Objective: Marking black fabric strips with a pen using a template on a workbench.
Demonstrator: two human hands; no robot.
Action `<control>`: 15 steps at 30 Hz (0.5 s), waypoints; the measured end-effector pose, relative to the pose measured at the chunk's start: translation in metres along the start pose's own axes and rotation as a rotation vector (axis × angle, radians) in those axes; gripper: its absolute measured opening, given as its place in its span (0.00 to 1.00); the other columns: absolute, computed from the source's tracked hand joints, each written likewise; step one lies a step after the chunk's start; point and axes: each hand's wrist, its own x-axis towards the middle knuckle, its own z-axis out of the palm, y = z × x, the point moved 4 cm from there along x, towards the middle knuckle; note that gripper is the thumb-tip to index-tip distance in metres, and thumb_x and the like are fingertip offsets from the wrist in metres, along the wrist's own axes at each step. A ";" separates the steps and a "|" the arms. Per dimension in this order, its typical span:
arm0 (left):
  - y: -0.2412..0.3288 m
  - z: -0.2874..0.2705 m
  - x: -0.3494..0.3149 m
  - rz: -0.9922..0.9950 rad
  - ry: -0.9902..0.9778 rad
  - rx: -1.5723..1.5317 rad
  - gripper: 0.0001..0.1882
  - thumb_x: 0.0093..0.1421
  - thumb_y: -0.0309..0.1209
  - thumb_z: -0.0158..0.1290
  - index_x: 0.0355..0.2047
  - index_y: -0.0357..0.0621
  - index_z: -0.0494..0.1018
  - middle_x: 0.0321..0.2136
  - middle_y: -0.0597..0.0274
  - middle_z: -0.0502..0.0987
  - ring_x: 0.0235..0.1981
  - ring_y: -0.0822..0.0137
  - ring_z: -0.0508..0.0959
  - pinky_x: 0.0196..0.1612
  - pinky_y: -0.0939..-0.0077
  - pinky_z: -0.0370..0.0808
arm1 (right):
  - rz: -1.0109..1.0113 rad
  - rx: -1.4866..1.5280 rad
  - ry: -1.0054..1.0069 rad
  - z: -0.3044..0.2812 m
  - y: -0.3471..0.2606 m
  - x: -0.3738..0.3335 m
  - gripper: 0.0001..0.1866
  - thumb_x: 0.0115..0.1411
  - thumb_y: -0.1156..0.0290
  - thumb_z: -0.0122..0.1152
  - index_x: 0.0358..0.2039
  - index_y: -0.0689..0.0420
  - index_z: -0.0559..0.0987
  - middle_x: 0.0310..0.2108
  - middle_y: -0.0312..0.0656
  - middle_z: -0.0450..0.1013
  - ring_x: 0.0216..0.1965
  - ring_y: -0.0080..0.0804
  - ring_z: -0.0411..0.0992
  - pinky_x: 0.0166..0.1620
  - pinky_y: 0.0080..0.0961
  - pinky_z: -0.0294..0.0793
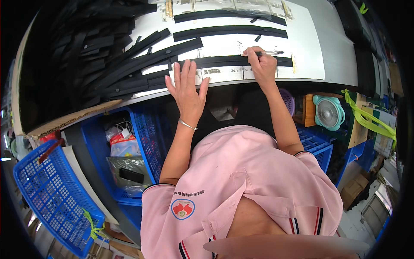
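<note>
A black zipper strip [224, 61] lies lengthwise across the white board [308, 43] in front of me. My left hand [188, 93] rests flat over its left end, fingers spread. Pinched in my right hand [264, 71] is a pen [272, 52], its tip hidden behind the fingers at the strip's upper edge. Farther back, two more zipper strips run roughly parallel: a middle strip [230, 31] and a far strip [220, 15]. Their dark pull tabs stick out near the right ends. Another zipper strip [172, 50] slants in from the left, beyond my left hand.
A heap of black zippers [86, 56] covers the table's left side. Below the table edge stand a blue crate [148, 142] with bags and a phone [131, 175], and a tilted blue basket [56, 194]. A small teal fan [329, 112] is at the right.
</note>
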 end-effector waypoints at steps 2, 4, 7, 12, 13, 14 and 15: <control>0.001 0.000 0.001 -0.005 -0.018 -0.024 0.33 0.63 0.41 0.62 0.66 0.44 0.68 0.67 0.58 0.68 0.73 0.51 0.58 0.73 0.42 0.40 | -0.103 -0.080 0.003 0.003 0.003 -0.001 0.12 0.66 0.70 0.61 0.28 0.64 0.83 0.27 0.39 0.82 0.20 0.24 0.75 0.25 0.21 0.70; 0.004 -0.001 0.001 -0.009 -0.015 -0.020 0.33 0.63 0.40 0.62 0.66 0.44 0.68 0.67 0.57 0.68 0.73 0.51 0.58 0.73 0.41 0.40 | -0.104 -0.083 -0.007 0.003 0.006 0.001 0.12 0.66 0.70 0.62 0.28 0.63 0.83 0.27 0.39 0.82 0.20 0.26 0.75 0.26 0.22 0.70; 0.014 0.001 0.004 -0.002 0.004 -0.053 0.33 0.63 0.39 0.62 0.67 0.44 0.68 0.68 0.56 0.67 0.73 0.50 0.57 0.73 0.40 0.40 | -0.138 -0.110 -0.024 0.003 0.009 0.000 0.09 0.65 0.70 0.63 0.30 0.60 0.84 0.28 0.38 0.82 0.21 0.27 0.76 0.26 0.22 0.71; 0.061 0.016 0.028 0.106 0.091 -0.345 0.18 0.61 0.29 0.63 0.52 0.43 0.80 0.53 0.56 0.79 0.55 0.54 0.76 0.64 0.57 0.65 | -0.334 -0.286 -0.037 0.004 0.012 -0.003 0.03 0.63 0.73 0.64 0.34 0.55 0.84 0.32 0.35 0.81 0.22 0.28 0.77 0.25 0.23 0.71; 0.064 0.022 0.032 0.107 0.091 -0.346 0.18 0.61 0.29 0.63 0.52 0.43 0.80 0.53 0.56 0.79 0.55 0.54 0.76 0.64 0.57 0.65 | -0.357 -0.322 -0.036 0.005 0.013 -0.004 0.03 0.63 0.74 0.64 0.36 0.54 0.84 0.32 0.34 0.81 0.23 0.28 0.77 0.24 0.22 0.72; 0.066 0.029 0.035 0.095 0.068 -0.364 0.15 0.60 0.29 0.63 0.48 0.43 0.81 0.49 0.58 0.80 0.51 0.56 0.77 0.60 0.58 0.66 | -0.379 -0.359 -0.034 0.005 0.014 -0.005 0.04 0.62 0.74 0.64 0.37 0.53 0.84 0.33 0.34 0.81 0.24 0.28 0.77 0.24 0.22 0.72; 0.067 0.034 0.039 0.084 0.043 -0.382 0.13 0.59 0.29 0.64 0.45 0.43 0.82 0.45 0.60 0.81 0.48 0.57 0.77 0.56 0.60 0.67 | -0.377 -0.360 -0.033 0.005 0.011 -0.004 0.04 0.62 0.74 0.64 0.37 0.53 0.84 0.33 0.34 0.81 0.24 0.28 0.77 0.24 0.22 0.72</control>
